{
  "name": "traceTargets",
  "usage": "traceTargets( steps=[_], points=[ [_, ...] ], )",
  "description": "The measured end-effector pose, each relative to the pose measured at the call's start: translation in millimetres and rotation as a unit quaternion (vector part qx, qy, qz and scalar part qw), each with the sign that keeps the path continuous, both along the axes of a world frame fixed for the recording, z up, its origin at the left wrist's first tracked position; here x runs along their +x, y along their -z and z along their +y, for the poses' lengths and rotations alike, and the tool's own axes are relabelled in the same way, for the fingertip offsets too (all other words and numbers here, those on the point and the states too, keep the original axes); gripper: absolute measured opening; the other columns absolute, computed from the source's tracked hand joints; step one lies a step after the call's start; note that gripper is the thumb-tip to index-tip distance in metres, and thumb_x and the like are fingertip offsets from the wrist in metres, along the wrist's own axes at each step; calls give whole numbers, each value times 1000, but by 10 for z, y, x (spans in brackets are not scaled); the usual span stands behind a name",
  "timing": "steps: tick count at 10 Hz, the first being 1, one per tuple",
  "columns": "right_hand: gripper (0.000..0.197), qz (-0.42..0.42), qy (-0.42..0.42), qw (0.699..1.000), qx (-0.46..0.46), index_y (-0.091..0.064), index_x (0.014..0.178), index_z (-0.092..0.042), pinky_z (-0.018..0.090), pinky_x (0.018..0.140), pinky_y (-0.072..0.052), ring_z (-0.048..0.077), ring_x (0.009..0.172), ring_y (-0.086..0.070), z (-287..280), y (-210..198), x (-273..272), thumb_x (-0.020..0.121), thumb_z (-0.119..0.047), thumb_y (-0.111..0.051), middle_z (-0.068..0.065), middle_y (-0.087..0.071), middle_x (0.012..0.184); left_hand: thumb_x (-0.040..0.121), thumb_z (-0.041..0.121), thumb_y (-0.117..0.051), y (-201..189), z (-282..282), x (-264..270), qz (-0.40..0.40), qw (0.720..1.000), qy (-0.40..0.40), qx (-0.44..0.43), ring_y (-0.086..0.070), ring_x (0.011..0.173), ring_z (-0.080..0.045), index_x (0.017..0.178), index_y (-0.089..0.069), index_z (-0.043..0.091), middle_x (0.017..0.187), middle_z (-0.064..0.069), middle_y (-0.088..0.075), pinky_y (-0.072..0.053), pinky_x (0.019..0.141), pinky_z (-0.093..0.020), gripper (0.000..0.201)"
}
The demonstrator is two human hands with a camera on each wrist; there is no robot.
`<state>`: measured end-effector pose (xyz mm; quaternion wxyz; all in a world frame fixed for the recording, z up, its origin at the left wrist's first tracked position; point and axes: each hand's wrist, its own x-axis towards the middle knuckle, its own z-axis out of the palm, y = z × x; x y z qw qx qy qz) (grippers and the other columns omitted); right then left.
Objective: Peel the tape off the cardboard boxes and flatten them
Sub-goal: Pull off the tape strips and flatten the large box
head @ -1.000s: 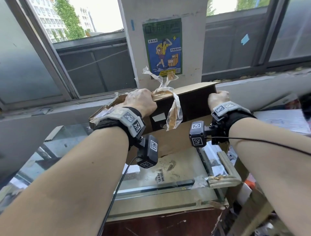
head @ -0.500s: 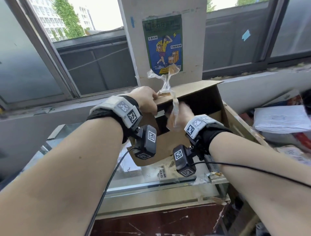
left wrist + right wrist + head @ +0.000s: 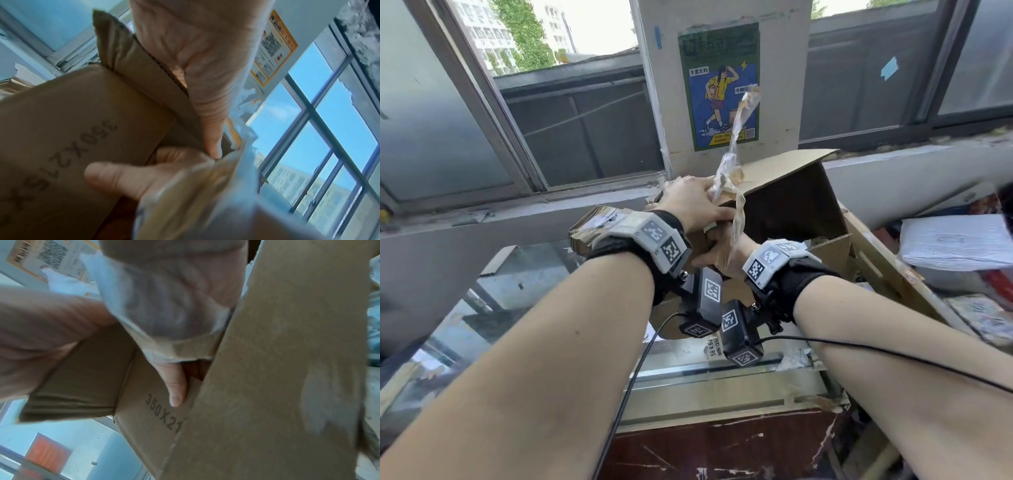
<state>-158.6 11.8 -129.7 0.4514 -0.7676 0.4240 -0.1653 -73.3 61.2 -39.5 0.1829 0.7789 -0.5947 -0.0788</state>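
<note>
The right hand [image 3: 722,248] is coming in from the box's [image 3: 791,205] far end and is now gripping the flap beside the left hand [image 3: 688,202], which is clamping box and loose tape [image 3: 736,144] above the table [image 3: 722,383]. Flattening is likely starting.

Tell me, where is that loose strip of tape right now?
In the head view the tape rises from the left hand on the cardboard box, centre frame, before the poster.
</note>
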Motion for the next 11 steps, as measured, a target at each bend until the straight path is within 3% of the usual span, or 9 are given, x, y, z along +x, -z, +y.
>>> traceTargets(
  steps=[1,3,5,6,7,8,9,10,11],
  points=[
    [66,-32,17,999,14,-48,134,-11,23,88,-40,25,126,-48,-56,35,-47,76,-17,-79,8,-49,138,53,70,-67,73,-84,-57,-18,1000,-11,-9,-45,116,-30,100,-57,52,113,-3,-54,-41,97,-57,51],
    [74,5,55,997,-48,-47,133,-10,39,98,-47,28,120,-54,-121,25,-141,71,-24,-83,10,-57,128,59,36,-86,-100,-56,24,114,988,63,78,-57,110,-18,113,-61,30,113,5,-63,-47,95,-33,59],
    [63,-1,112,993,-35,-42,138,-5,35,97,-46,31,123,-50,-236,-49,-195,85,-26,-70,16,-48,139,58,75,-72,7,19,164,100,992,-36,-72,-37,125,-24,136,-45,33,129,-5,-36,-35,110,-41,92],
    [44,30,114,991,-70,-48,132,0,30,96,-42,28,128,-47,-210,-185,-209,101,-31,-41,18,-50,138,71,72,-59,66,29,237,229,958,-23,-174,-55,110,-23,120,-62,26,115,-4,-58,-43,104,-42,68],
    [36,69,90,987,-116,-65,109,-1,17,65,-44,27,107,-63,-311,-212,-212,90,-30,-63,17,-67,114,75,65,-45,267,-79,402,328,905,-102,-250,-57,106,-33,101,-68,25,109,-14,-61,-45,97,-50,52],
    [32,100,64,985,-122,-67,103,-6,28,75,-49,27,103,-64,-351,-202,-151,88,-34,-64,15,-69,108,78,59,-44,295,6,381,403,868,-132,-260,-55,112,-29,100,-73,26,115,-12,-59,-40,104,-44,49],
    [32,107,55,982,-142,-66,103,-7,27,74,-47,26,105,-64,-364,-224,-122,91,-36,-58,12,-70,106,86,35,-47,272,128,373,536,765,-204,-294,-63,86,-26,76,-71,14,93,-11,-70,-50,84,-40,33],
    [36,101,76,987,-98,-69,105,-4,19,60,-44,28,107,-62,-370,-251,-173,83,-33,-69,14,-68,110,90,19,-64,351,171,493,544,727,-285,-307,-68,80,-25,84,-71,10,92,-12,-73,-58,83,-41,13],
    [73,86,56,983,-153,-71,76,5,39,79,-53,30,88,-70,-369,-216,-139,81,-64,-47,16,-73,81,77,6,-79,493,225,538,591,689,-306,-287,-67,70,-24,82,-73,5,84,-14,-73,-60,76,-41,7]
  ],
)
